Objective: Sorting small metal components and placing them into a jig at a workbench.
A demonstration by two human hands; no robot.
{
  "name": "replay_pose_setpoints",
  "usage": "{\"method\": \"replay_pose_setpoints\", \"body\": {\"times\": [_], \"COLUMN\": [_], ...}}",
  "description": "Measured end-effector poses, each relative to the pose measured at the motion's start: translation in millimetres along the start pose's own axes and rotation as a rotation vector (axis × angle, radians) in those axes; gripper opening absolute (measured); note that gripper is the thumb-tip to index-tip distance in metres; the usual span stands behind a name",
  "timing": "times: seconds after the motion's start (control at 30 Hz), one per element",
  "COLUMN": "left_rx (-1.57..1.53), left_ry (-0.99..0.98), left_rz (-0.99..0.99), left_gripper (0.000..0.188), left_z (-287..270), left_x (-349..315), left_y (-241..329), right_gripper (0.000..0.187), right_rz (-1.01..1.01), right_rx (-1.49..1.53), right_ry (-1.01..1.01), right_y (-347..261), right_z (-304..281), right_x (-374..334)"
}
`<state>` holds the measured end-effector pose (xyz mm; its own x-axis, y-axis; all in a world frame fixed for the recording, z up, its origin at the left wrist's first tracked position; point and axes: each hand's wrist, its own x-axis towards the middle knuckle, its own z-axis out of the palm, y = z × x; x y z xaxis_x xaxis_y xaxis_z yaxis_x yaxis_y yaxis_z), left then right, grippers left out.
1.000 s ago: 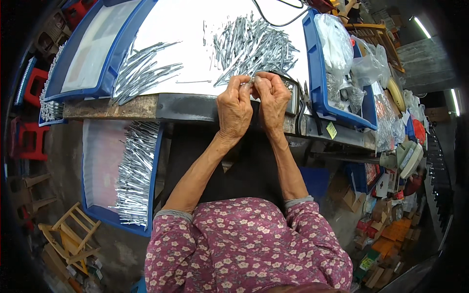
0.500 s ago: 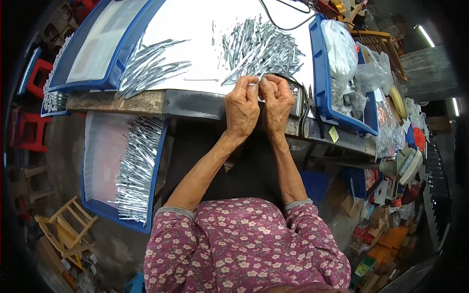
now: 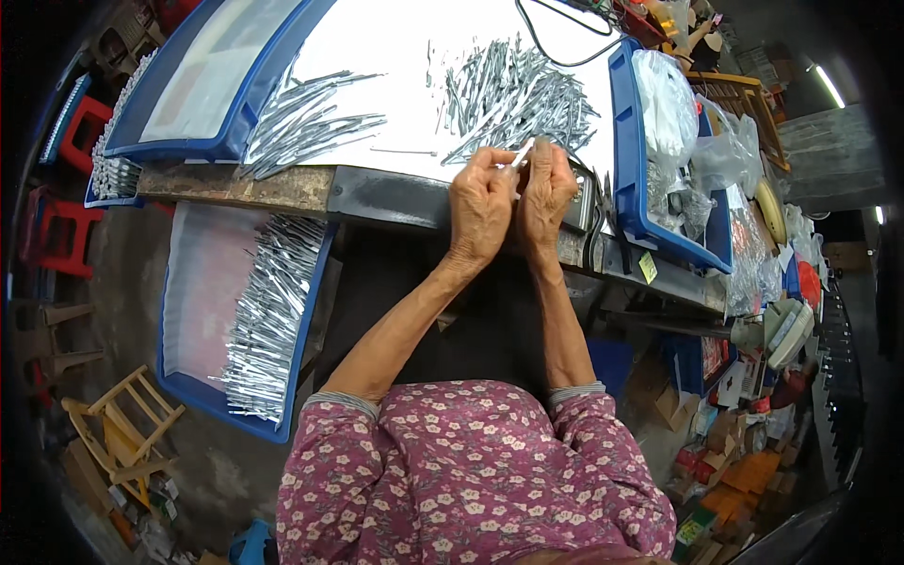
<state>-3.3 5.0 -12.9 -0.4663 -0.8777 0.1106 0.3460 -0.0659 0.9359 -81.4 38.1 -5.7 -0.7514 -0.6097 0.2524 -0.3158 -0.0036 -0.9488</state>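
Observation:
My left hand [image 3: 484, 209] and my right hand [image 3: 546, 200] are close together over the table's front edge, fingers closed in a pinch. Between their fingertips is a thin, pale silvery metal strip [image 3: 524, 153], tilted up to the right; its lower part is hidden by the fingers. Just beyond lies a large heap of thin silvery metal strips [image 3: 513, 94] on the white table surface [image 3: 405, 56]. One thin metal rod [image 3: 403, 151] lies alone left of my hands. Farther left spreads a smaller pile of strips [image 3: 315, 122].
Pliers with dark handles [image 3: 603, 212] lie right of my hands. A blue tray [image 3: 629, 141] holding plastic bags stands beyond them. Another blue tray [image 3: 231, 141] sits at the table's left. Below the table, a blue bin [image 3: 202, 311] holds many metal strips. A black cable [image 3: 546, 47] crosses the back.
The strip between my fingers now points upward and shows more clearly. My right thumb and fingers have straightened a little. The whole view has shifted slightly.

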Motion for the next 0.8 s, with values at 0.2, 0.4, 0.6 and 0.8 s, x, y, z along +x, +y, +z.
{"method": "replay_pose_setpoints", "body": {"times": [0.2,0.4,0.6,0.8], "left_rx": [-0.239,-0.282,-0.297,-0.306], "left_ry": [-0.078,-0.067,-0.051,-0.05], "left_rz": [-0.077,-0.118,-0.137,-0.121], "left_gripper": [0.013,0.013,0.012,0.013], "left_z": [-10.3,-14.6,-14.1,-13.0], "left_x": [8.0,9.5,8.8,8.5], "left_y": [13.4,14.0,15.6,12.3], "right_gripper": [0.03,0.03,0.029,0.034], "right_rz": [0.061,-0.079,-0.036,-0.01], "right_rx": [0.312,0.139,0.148,0.287], "right_ry": [-0.169,-0.089,-0.125,-0.126], "right_y": [-9.2,-9.6,-11.4,-3.8], "right_z": [-1.8,4.4,2.7,4.2], "right_x": [-2.0,-4.7,-6.0,-2.3]}}
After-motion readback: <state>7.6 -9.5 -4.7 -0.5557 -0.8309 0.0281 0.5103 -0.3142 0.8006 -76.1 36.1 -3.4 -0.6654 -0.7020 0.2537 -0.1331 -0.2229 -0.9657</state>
